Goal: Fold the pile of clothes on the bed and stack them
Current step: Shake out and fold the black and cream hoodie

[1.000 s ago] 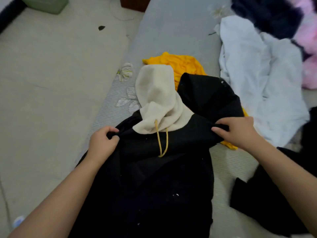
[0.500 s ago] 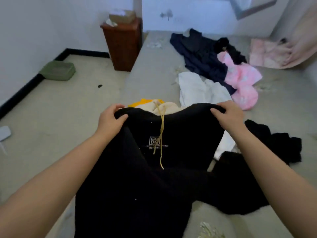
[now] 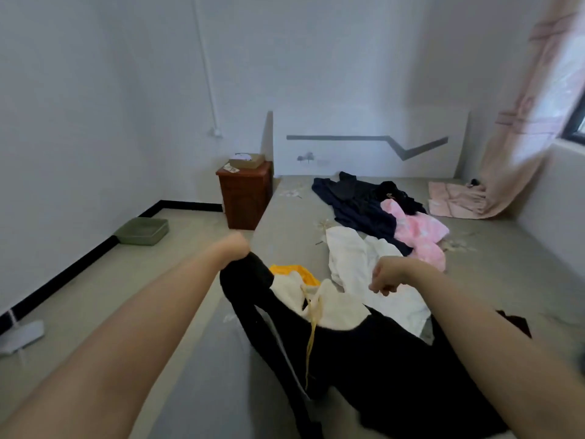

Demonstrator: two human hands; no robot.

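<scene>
Both hands, left (image 3: 235,250) and right (image 3: 387,278), have flung the gripped black hoodie (image 3: 380,369) forward, hood up.

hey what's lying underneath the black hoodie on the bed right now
A yellow garment and a white garment poke out from under the black hoodie. How far they extend, and anything else beneath it, is covered.

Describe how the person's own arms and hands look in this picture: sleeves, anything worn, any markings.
Both forearms are bare from the bottom edge of the frame to the wrists; no sleeve shows in view. The left hand and the right hand wear no gloves. No watch, bracelet or ring can be seen, nor any markings, though motion blur softens both hands, so small details cannot be ruled out.
</scene>
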